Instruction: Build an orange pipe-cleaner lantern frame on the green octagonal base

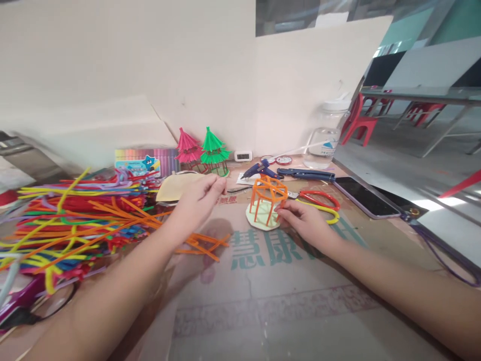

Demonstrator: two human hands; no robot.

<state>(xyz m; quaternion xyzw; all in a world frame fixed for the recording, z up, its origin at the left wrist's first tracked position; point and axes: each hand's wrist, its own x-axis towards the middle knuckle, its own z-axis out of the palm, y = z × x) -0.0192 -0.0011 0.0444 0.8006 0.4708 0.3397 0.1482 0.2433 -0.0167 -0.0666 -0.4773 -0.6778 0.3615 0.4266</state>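
An orange frame of pipe cleaners [269,193] stands upright on a pale green round base [263,220] at the middle of the table. My right hand [306,223] pinches the frame's right side, low near the base. To the left, my left hand [199,203] hovers above the table with thumb and fingers pressed together; what they hold, if anything, is too small to make out. Cut orange pipe cleaners [205,244] lie below my left hand. Behind the frame rests a blue glue gun [259,169]. Scissors with red and yellow handles [323,200] lie beyond my right hand.
A large heap of coloured pipe cleaners [75,220] covers the left. Pink [188,148] and green [213,150] pagoda-like models stand behind, near a small clock [243,156]. At the right are a water bottle [323,138], a blue cutter [306,174] and a phone [366,197].
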